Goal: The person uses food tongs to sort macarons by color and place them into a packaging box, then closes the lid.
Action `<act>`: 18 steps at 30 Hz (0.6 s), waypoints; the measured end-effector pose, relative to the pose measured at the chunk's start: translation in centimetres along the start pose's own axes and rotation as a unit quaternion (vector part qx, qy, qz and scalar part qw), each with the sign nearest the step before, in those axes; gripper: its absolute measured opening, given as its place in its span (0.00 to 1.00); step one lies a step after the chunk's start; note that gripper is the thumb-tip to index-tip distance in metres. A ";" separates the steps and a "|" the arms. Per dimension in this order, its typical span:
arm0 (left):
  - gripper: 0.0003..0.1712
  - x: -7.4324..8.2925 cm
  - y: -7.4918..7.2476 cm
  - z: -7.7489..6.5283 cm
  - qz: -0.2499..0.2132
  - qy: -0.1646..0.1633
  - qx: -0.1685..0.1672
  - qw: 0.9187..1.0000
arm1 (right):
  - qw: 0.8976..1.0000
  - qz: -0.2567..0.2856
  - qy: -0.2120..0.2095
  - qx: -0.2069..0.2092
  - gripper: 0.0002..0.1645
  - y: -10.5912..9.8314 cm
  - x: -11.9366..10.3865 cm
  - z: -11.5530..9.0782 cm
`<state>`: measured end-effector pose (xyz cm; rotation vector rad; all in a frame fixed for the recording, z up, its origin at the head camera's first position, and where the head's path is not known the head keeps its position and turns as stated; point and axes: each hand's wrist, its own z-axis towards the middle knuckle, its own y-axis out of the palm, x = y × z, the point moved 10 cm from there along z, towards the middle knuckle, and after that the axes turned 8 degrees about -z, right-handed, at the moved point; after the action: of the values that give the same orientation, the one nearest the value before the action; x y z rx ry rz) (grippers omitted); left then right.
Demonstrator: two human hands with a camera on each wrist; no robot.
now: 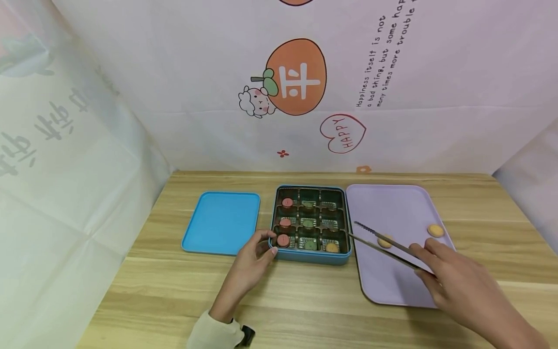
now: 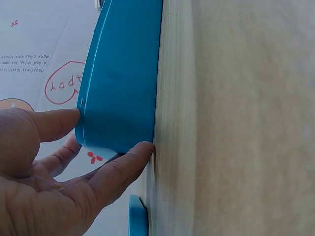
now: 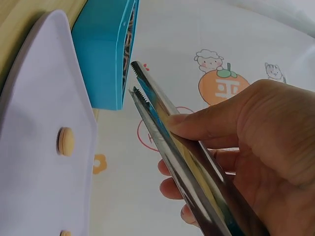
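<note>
A blue box [image 1: 314,257] with a dark divided insert holds macarons: pink ones [image 1: 283,240] down its left column, green ones [image 1: 310,245] in the middle, and a yellow one [image 1: 332,247] in the front right compartment. My left hand [image 1: 253,259] grips the box's front left corner, the thumb at the rim. In my right hand [image 1: 457,276] are metal tongs [image 3: 172,142], their toothed tips apart with nothing between them. The tips point toward the box's right side, above the purple tray [image 1: 392,203]. Two yellow macarons lie on that tray, one [image 1: 385,241] behind the tongs and another [image 1: 435,230] near the right edge.
A flat blue lid [image 1: 224,220] lies on the wooden table [image 1: 283,310] to the left of the box. The tray stands close against the box's right side. A printed white cloth [image 1: 196,97] hangs behind the table and along its sides.
</note>
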<state>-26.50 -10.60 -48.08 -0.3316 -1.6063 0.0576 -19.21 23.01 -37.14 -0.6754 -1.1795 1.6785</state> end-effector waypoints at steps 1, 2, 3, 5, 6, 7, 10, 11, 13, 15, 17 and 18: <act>0.17 0.0 0.0 0.0 0.000 0.000 0.000 1.000 | 1.000 -0.002 0.003 -0.002 0.29 0.0 0.1 -0.1; 0.17 0.0 0.0 0.0 -0.001 0.000 0.000 1.000 | 1.000 -0.005 0.005 -0.002 0.29 0.0 0.2 -0.2; 0.17 0.0 0.0 0.0 -0.001 0.000 0.000 1.000 | 1.000 -0.007 0.008 -0.004 0.29 0.0 0.3 -0.3; 0.17 0.0 0.0 0.0 -0.001 0.000 0.000 1.000 | 1.000 -0.009 0.016 -0.009 0.29 0.0 0.6 -0.4; 0.17 -0.1 0.0 0.0 0.000 0.000 0.000 1.000 | 1.000 -0.010 0.019 -0.011 0.28 0.0 0.7 -0.5; 0.17 -0.1 0.0 0.0 0.000 0.000 0.000 1.000 | 1.000 -0.009 0.023 -0.012 0.28 0.0 0.8 -0.6; 0.17 -0.1 -0.1 0.0 0.000 0.003 0.000 1.000 | 0.999 -0.009 0.032 -0.019 0.27 0.1 1.1 -1.0; 0.17 0.0 -0.1 0.0 0.000 0.003 0.000 1.000 | 0.999 -0.010 0.035 -0.021 0.27 0.1 1.3 -1.1; 0.17 0.0 -0.1 0.0 0.000 0.005 -0.001 1.000 | 0.999 -0.012 0.041 -0.024 0.27 0.2 1.6 -1.4; 0.17 0.0 -0.1 0.0 0.002 0.007 -0.001 1.000 | 0.998 -0.014 0.050 -0.025 0.27 0.2 2.0 -1.7; 0.17 0.0 -0.1 0.0 0.004 0.007 -0.001 1.000 | 0.998 -0.014 0.055 -0.023 0.27 0.3 2.3 -2.0; 0.17 0.0 -0.1 -0.1 0.004 0.006 0.000 1.000 | 0.998 -0.014 0.057 -0.022 0.27 0.3 2.3 -2.2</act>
<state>-26.46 -10.68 -48.04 -0.3391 -1.5927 0.0618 -18.49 25.99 -38.08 -0.7678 -1.1424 1.5735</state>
